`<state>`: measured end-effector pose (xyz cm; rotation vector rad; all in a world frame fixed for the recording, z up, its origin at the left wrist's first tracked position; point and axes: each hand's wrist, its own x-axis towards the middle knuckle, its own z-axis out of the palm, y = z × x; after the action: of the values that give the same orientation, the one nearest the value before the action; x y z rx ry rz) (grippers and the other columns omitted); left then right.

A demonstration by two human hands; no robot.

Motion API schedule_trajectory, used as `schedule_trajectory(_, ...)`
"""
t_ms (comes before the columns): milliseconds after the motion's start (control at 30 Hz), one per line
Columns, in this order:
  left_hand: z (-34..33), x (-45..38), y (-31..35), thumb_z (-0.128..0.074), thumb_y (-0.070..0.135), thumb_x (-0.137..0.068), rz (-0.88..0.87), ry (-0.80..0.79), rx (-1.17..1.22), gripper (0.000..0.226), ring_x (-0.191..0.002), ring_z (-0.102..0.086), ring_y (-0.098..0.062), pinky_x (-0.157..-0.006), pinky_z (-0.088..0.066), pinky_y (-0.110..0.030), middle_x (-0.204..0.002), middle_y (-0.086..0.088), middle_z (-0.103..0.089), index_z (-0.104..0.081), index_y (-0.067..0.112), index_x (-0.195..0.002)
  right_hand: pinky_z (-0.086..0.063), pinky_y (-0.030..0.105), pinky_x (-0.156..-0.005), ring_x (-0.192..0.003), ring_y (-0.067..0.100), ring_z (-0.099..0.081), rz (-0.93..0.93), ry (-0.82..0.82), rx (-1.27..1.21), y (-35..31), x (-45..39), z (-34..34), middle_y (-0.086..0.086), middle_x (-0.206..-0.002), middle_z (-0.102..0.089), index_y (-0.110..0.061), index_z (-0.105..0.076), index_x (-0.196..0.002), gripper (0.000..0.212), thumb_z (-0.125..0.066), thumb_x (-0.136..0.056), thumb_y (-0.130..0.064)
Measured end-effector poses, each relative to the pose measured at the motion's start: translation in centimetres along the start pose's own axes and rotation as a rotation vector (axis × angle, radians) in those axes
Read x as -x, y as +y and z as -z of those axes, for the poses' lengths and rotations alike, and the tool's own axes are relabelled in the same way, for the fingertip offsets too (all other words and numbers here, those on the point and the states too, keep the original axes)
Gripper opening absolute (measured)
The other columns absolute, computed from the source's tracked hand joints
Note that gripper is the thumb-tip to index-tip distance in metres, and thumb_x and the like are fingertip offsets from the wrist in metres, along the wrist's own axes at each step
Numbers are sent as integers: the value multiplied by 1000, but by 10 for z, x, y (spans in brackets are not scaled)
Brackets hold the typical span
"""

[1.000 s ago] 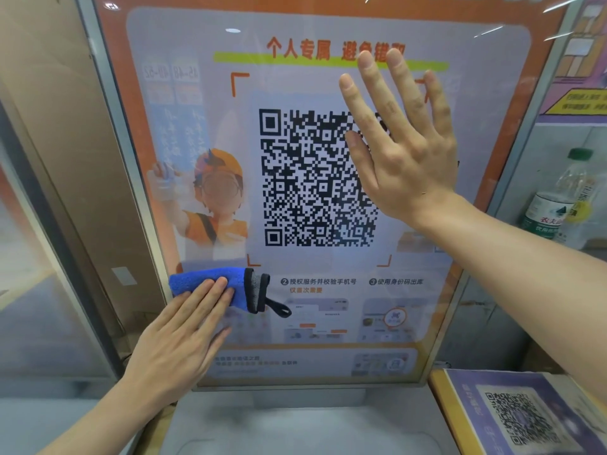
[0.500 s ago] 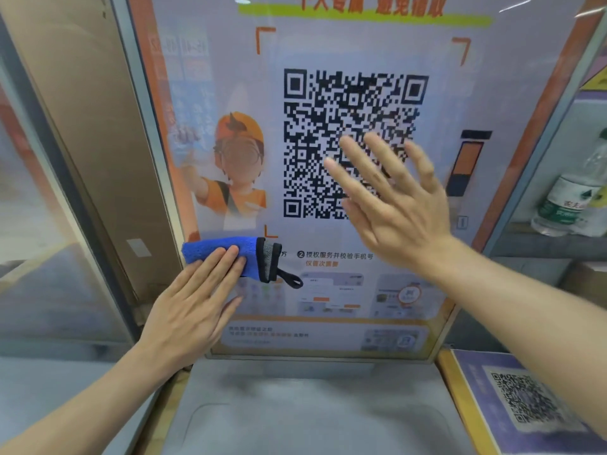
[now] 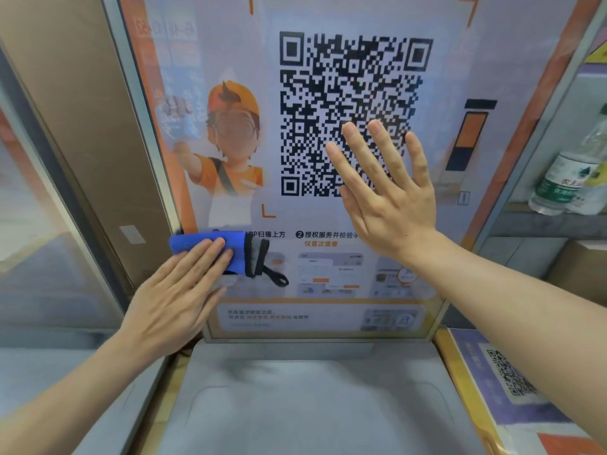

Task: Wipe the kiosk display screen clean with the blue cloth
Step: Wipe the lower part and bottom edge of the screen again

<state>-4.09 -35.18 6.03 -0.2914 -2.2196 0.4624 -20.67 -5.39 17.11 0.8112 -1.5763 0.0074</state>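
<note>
The kiosk display screen (image 3: 328, 274) stands upright in front of me, showing a large QR code, an orange cartoon figure and small panels below. A folded blue cloth (image 3: 236, 251) with a grey edge and a black loop lies flat against the screen's lower left. My left hand (image 3: 174, 297) presses the cloth to the glass with flat fingers over its left part. My right hand (image 3: 387, 192) is spread open with its palm toward the screen, over the QR code's lower right corner, holding nothing.
A grey shelf (image 3: 312, 405) juts out below the screen. A purple and orange leaflet with a QR code (image 3: 499, 382) lies at the lower right. A plastic water bottle (image 3: 568, 178) stands on a ledge to the right. A brown panel (image 3: 82, 110) flanks the screen's left.
My view has tilted down, so the screen's content sits higher in frame. My right hand has come down across the QR code. The left hand and cloth hold at the screen's lower left.
</note>
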Motion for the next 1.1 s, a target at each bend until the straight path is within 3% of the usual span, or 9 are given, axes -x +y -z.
schedule_trajectory(333, -22, 21, 28, -33, 36, -104, 92, 13, 51, 62, -152, -11, -20, -124, -10, -38, -165, -4, -6, -14, 11, -157, -23, 52, -116, -144, 26, -35, -53, 7, 8, -9, 3, -1, 3, -156, -38, -22, -37, -153, 48, -43, -106, -28)
schedule_trajectory(500, -40, 58, 49, -43, 35, -99, 57, -59, 64, 68, -151, -12, -19, -121, -15, -38, -160, -9, -23, -17, 11, -157, -26, 51, -115, -142, 28, -39, -57, 41, 49, -8, 5, -4, 4, -154, -43, -22, -41, -152, 46, -43, -106, -28)
schedule_trajectory(933, -23, -5, 51, -35, 37, -106, 131, 61, 64, 61, -152, -11, -19, -124, -8, -35, -165, -4, -5, -16, 9, -156, -27, 52, -115, -142, 29, -39, -56, 73, 79, -7, 5, -10, 4, -154, -44, -23, -39, -152, 47, -43, -106, -27)
schedule_trajectory(1100, -35, 6, 73, -33, 39, -105, 150, 54, 85, 62, -152, -6, -17, -123, -7, -34, -166, -2, 1, -11, 11, -157, -27, 52, -114, -141, 29, -40, -55, 86, 69, -7, 6, -11, 3, -153, -45, -23, -39, -152, 47, -43, -106, -28)
